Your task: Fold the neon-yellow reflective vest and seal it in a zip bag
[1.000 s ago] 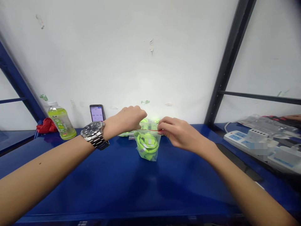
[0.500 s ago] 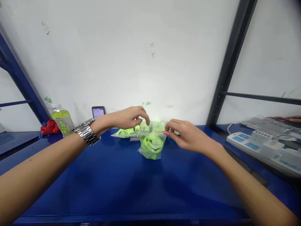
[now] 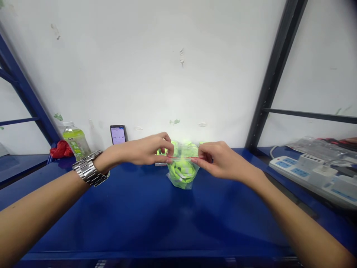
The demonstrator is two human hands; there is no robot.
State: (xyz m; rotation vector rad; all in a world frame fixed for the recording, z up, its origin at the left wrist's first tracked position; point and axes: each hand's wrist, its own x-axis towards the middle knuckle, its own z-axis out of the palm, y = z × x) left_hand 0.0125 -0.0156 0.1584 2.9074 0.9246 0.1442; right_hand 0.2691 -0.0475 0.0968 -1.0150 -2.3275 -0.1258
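A clear plastic bag (image 3: 182, 175) with a red line along its top edge stands on the blue table (image 3: 125, 216), a bright green strap-like bundle coiled inside. My left hand (image 3: 157, 149) pinches the left end of the bag's mouth between thumb and fingers. At the right end, my right hand (image 3: 216, 159) grips the same edge. The mouth is drawn into a nearly straight line between them. More bright green items in clear plastic lie behind the bag, partly hidden by my hands.
To the left are a bottle (image 3: 76, 140), a red bundle (image 3: 61, 149) and a phone (image 3: 118, 134) leaning on the wall. White power strips (image 3: 309, 169) and clear plastic packaging (image 3: 315, 147) lie at the right. A person's fingers show at the far right edge.
My left hand has come down from above the bag and taken hold of its left edge. The round, open mouth is now pulled flat. My right hand keeps its hold.
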